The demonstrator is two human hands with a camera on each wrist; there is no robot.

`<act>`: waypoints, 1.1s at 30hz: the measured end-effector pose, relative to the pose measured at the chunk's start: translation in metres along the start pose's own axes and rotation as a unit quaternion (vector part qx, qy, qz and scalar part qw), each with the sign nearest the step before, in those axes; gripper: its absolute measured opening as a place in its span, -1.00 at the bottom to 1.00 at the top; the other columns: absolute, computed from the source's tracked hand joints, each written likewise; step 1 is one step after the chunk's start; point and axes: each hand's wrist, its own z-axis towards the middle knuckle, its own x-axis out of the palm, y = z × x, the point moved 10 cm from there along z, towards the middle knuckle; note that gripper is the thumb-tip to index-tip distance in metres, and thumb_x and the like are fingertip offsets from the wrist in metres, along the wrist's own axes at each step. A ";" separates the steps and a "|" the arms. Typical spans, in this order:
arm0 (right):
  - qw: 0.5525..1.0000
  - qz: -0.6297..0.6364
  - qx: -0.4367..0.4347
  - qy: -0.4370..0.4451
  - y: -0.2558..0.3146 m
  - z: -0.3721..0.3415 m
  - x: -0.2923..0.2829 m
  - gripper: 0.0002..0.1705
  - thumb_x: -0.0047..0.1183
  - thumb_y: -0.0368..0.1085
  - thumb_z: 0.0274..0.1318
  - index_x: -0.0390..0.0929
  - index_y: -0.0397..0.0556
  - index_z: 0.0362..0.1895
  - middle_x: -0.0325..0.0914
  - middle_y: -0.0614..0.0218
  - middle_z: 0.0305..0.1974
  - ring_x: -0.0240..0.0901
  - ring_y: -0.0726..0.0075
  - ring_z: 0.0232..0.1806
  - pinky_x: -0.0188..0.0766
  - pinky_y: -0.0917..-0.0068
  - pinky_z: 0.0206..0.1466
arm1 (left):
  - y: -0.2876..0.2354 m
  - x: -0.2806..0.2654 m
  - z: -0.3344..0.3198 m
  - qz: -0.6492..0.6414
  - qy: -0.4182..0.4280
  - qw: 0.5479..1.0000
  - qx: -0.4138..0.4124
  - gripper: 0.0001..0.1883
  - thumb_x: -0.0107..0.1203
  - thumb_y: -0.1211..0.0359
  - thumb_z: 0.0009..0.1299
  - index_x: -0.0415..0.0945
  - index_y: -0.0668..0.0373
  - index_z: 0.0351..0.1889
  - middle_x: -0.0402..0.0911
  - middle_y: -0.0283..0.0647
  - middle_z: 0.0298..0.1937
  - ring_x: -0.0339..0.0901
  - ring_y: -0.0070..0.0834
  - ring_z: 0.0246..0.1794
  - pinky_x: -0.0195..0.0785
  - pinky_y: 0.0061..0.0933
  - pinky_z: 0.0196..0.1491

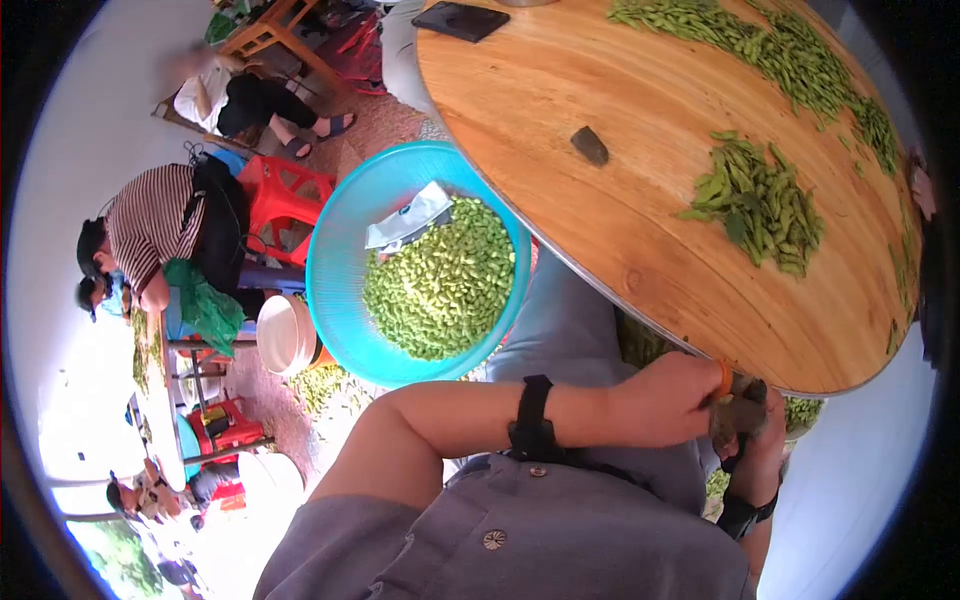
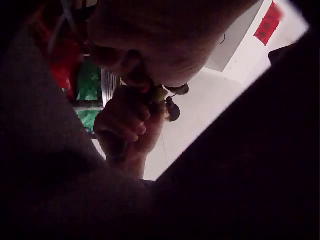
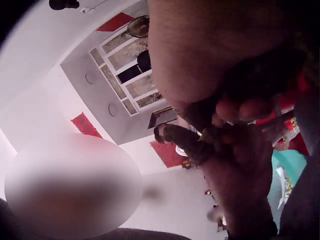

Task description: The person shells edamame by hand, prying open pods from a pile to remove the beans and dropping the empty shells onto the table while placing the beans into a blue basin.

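Centrally, my left hand [image 1: 668, 402] and right hand [image 1: 768, 428] pinch a green piece [image 2: 159, 94]; the red sheet's [image 2: 268, 24] marks are illegible; only the right wrist view shows the window [image 3: 122, 57].

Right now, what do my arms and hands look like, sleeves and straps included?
Your left arm has a short grey sleeve and a black strap. Your right forearm wears another black strap. Something orange shows at your left hand; a dark covering seems to wrap one finger.
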 end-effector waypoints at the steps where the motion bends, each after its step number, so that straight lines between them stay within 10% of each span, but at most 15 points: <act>1: 1.000 0.002 -0.019 0.018 0.000 0.001 0.001 -0.71 -0.22 -0.12 0.13 0.39 -0.07 -0.39 0.31 0.45 -0.74 0.08 0.64 -0.86 0.01 0.68 -0.83 | -0.006 0.004 0.000 0.071 0.041 0.997 -0.001 -0.76 0.06 0.33 0.21 0.39 0.37 -0.44 0.50 0.04 -0.51 0.54 -0.37 -0.51 0.35 -0.32 -0.42; 5: 0.997 0.054 -0.011 0.061 -0.007 -0.001 0.002 -0.60 -0.33 0.01 0.21 0.35 -0.04 -0.38 0.27 0.42 -0.76 0.03 0.59 -0.91 -0.02 0.67 -0.88 | -0.014 0.006 0.001 0.026 0.059 0.997 0.033 -0.73 0.05 0.22 0.27 0.40 0.27 -0.46 0.45 -0.12 -0.58 0.50 -0.32 -0.51 0.33 -0.35 -0.41; 7: 0.997 0.061 -0.006 0.043 -0.004 -0.005 0.004 -0.69 -0.23 -0.10 0.14 0.38 -0.09 -0.36 0.31 0.42 -0.74 0.08 0.60 -0.88 0.01 0.67 -0.85 | 0.002 0.028 -0.002 -0.289 0.124 0.945 -0.087 -0.80 0.02 0.26 0.29 0.44 0.22 -0.37 0.43 -0.29 -0.61 0.44 -0.50 -0.59 0.29 -0.47 -0.47; 10: 0.996 -0.009 -0.056 0.068 0.009 -0.004 0.009 -0.79 -0.08 -0.24 0.03 0.42 -0.13 -0.31 0.35 0.43 -0.68 0.16 0.63 -0.80 0.06 0.68 -0.77 | 0.038 0.040 -0.021 -0.362 0.149 0.866 -0.310 -0.85 -0.05 0.32 0.33 0.44 0.18 -0.27 0.34 -0.43 -0.65 0.33 -0.65 -0.64 0.21 -0.61 -0.55; 16: 0.981 -0.113 -0.114 0.112 0.031 -0.005 0.024 -0.79 0.02 -0.38 -0.06 0.46 -0.15 -0.27 0.44 0.49 -0.50 0.31 0.61 -0.52 0.26 0.64 -0.46 | 0.028 0.012 -0.005 -0.206 0.030 0.965 -0.158 -0.81 -0.25 0.44 0.30 0.42 0.20 -0.28 0.31 -0.42 -0.66 0.22 -0.71 -0.66 0.08 -0.63 -0.62; 20: 0.944 -0.203 -0.200 0.167 0.041 -0.015 0.033 -0.78 0.02 -0.41 -0.06 0.46 -0.15 -0.24 0.46 0.48 -0.46 0.32 0.63 -0.44 0.28 0.62 -0.35 | 0.034 0.007 -0.010 -0.175 0.043 0.962 -0.205 -0.83 -0.21 0.44 0.31 0.43 0.22 -0.31 0.31 -0.44 -0.65 0.21 -0.73 -0.65 0.06 -0.64 -0.62; 26: 0.986 -0.060 -0.135 0.077 0.045 -0.020 0.017 -0.67 0.03 -0.35 0.04 0.38 -0.10 -0.07 0.45 0.46 -0.40 0.31 0.67 -0.34 0.30 0.64 -0.28 | 0.026 0.006 -0.010 -0.127 0.019 0.968 -0.214 -0.86 -0.13 0.42 0.33 0.44 0.24 -0.32 0.35 -0.45 -0.61 0.23 -0.75 -0.60 0.09 -0.63 -0.58; 33: 0.978 -0.185 -0.050 0.081 0.048 -0.025 0.015 -0.64 -0.19 -0.40 0.05 0.25 -0.21 -0.01 0.45 0.35 -0.45 0.42 0.40 -0.41 0.38 0.50 -0.34 | 0.011 -0.013 -0.006 -0.111 -0.054 0.980 -0.155 -0.83 -0.20 0.38 0.41 0.39 0.17 -0.15 0.37 -0.40 -0.47 0.18 -0.72 -0.61 0.06 -0.68 -0.57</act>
